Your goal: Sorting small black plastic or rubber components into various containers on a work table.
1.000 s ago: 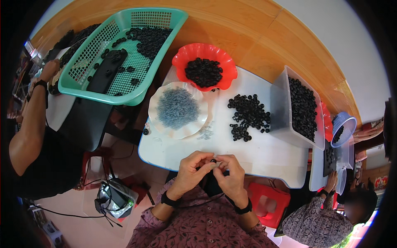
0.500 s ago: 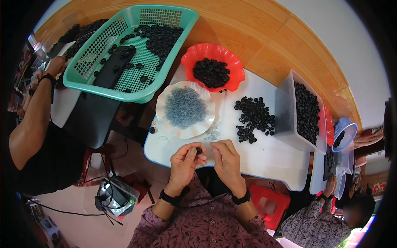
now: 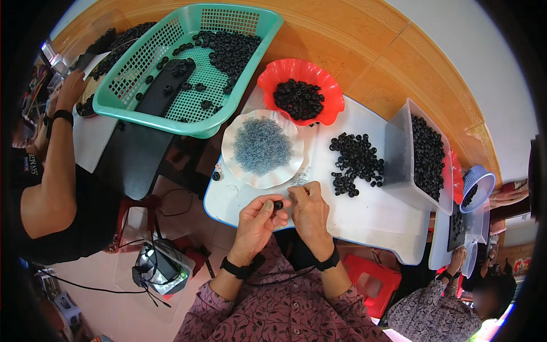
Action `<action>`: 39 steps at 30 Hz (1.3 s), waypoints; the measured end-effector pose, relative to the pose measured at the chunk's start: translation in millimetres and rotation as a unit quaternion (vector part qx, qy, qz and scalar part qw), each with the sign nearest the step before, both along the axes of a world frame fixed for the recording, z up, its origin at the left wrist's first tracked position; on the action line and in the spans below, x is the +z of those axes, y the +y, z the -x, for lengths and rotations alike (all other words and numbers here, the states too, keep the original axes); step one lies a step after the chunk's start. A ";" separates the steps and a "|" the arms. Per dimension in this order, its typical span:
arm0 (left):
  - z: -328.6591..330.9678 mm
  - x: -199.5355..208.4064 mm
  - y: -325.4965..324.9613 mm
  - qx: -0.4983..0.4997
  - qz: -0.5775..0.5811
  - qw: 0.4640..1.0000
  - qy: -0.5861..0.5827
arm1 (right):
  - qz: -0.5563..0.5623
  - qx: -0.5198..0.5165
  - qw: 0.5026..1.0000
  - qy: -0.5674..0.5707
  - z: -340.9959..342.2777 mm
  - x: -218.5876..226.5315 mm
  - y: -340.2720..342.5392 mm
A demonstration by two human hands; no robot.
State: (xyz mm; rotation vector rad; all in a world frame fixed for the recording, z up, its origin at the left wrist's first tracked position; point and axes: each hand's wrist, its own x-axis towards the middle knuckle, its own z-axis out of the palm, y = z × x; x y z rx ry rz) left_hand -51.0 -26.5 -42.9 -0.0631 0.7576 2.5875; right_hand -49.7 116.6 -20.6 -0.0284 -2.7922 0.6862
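Observation:
Near the table's front edge, my left hand pinches a small black ring-like part between thumb and fingers. Close beside it on the right is my right hand, its fingers curled together; whatever they hold, if anything, is too small or hidden to make out. Just beyond my right fingertips, a few tiny clear pieces lie on the white table. More of these clear pieces fill the middle of a white wavy-rimmed plate. A loose pile of black parts lies right of my hands.
A red scalloped bowl and a clear plastic bin hold black parts. At the back left stands a green basket with more parts. Co-workers sit on both sides, one arm at left. A red stool stands below the table.
My right hand has shifted slightly forward and toward my left hand, its fingers more curled. The left hand keeps the black part. The co-worker's arm at left has moved.

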 end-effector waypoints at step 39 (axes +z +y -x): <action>-7.1 4.9 24.6 -0.088 -0.005 0.996 0.004 | 0.647 -0.021 0.762 -0.026 -52.1 20.7 24.4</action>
